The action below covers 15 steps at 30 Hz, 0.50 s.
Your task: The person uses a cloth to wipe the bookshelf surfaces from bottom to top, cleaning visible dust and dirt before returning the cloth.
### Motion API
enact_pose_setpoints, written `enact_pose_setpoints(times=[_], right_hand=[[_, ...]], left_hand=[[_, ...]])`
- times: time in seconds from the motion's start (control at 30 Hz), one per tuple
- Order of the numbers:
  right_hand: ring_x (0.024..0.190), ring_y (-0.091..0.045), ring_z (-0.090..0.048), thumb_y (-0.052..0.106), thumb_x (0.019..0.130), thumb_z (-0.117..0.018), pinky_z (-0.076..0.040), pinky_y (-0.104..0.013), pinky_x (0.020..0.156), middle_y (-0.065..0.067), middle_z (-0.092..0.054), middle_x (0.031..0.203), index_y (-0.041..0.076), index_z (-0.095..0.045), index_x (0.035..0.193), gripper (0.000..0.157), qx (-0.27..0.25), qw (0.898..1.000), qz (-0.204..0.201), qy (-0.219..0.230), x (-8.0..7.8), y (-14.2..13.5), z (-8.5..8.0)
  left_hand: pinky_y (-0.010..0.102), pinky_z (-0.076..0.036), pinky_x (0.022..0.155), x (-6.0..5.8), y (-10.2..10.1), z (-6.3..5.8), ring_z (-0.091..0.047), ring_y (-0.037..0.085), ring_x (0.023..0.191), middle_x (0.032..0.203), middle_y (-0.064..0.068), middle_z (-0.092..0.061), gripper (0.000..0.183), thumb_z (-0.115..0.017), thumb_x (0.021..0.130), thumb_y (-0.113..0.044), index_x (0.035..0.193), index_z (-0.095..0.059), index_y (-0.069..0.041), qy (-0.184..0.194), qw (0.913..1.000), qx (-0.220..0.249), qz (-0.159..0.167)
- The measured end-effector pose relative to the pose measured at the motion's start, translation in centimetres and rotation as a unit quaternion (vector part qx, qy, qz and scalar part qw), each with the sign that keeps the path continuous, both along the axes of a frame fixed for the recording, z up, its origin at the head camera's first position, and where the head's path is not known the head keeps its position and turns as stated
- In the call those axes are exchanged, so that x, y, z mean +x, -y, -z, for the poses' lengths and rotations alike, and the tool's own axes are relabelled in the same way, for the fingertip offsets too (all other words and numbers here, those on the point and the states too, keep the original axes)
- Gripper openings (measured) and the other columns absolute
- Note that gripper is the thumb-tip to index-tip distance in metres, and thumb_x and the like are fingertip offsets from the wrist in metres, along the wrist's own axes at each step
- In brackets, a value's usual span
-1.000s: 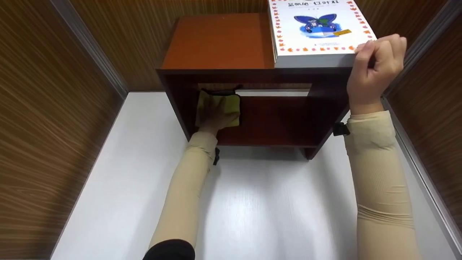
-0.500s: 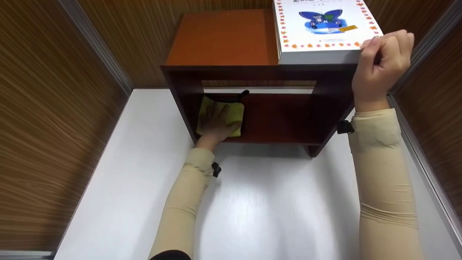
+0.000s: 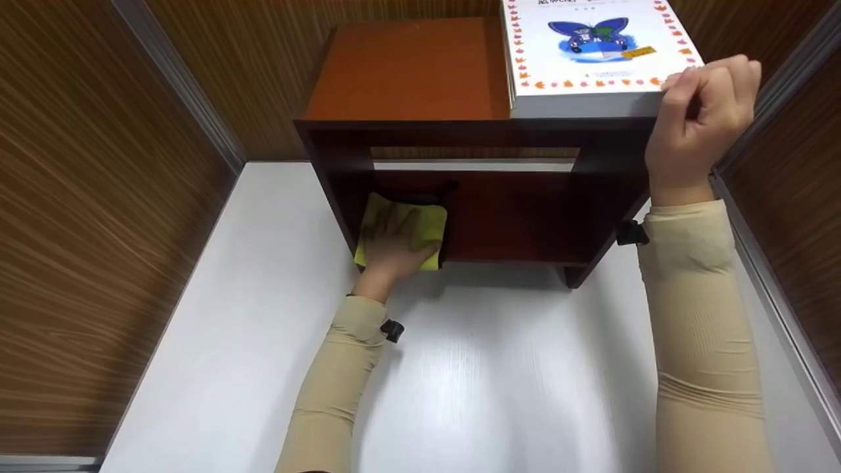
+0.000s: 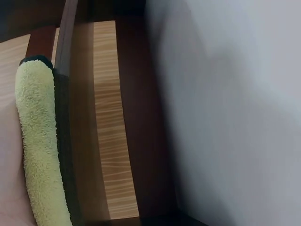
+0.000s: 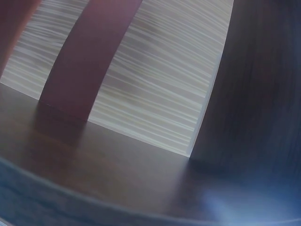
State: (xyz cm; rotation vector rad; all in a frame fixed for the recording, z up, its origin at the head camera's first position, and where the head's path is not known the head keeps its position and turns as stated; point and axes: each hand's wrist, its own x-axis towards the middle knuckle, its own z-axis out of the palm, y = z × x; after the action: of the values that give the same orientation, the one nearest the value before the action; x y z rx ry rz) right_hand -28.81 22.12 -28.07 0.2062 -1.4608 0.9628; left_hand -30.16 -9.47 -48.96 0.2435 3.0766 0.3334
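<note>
My left hand (image 3: pixel 394 249) lies with fingers spread on a yellow cloth (image 3: pixel 430 226) with dark edging, at the lower shelf's (image 3: pixel 512 230) front left edge. In the left wrist view the fuzzy yellow cloth (image 4: pixel 40 136) shows as a rounded fold beside the palm. My right hand (image 3: pixel 706 125) is at the top right front corner of the dark red wooden shelf unit (image 3: pixel 407 72). Its fingers are curled, and the thumb side is right at the corner of a thick white book (image 3: pixel 578 95) with a butterfly picture. Nothing shows inside the curled fingers.
Wood-grain walls (image 3: pixel 85 217) with metal strips enclose the left, back and right. The unit stands on a white floor (image 3: pixel 460 368) close to the back wall. Its dark side panel (image 3: pixel 611 171) bounds the lower shelf at the right.
My left hand and the yellow cloth have moved from deep in the lower shelf toward its front edge. My right hand has stayed at the corner; the head view has shifted slightly.
</note>
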Motion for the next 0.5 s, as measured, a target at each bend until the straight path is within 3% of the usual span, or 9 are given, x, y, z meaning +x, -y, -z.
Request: enact_pose_setpoints(times=[0.27,0.5], right_hand=[[0.078,0.003,-0.038,0.016,0.079,-0.051,-0.033,-0.023,0.076,0.024,-0.04,0.071,-0.011,-0.055,0.063,0.032,-0.005,1.0,0.007,0.003,0.3,0.0,-0.3],[0.078,0.003,-0.038,0.015,0.079,-0.051,-0.033,-0.023,0.077,0.023,-0.04,0.071,-0.011,-0.055,0.063,0.031,-0.003,1.0,-0.001,0.004,0.2,0.2,-0.1]], left_hand=[[0.056,-0.004,0.107,-1.6,0.0,-0.3,0.007,0.032,0.14,0.156,0.008,-0.001,0.082,-0.035,0.084,-0.072,0.15,-0.019,-0.025,0.01,0.9997,0.019,0.015],[0.054,0.002,0.108,-4.0,-0.1,0.1,0.014,0.028,0.139,0.156,0.005,0.003,0.083,-0.031,0.083,-0.075,0.15,-0.012,-0.028,0.036,0.9991,0.022,-0.003]])
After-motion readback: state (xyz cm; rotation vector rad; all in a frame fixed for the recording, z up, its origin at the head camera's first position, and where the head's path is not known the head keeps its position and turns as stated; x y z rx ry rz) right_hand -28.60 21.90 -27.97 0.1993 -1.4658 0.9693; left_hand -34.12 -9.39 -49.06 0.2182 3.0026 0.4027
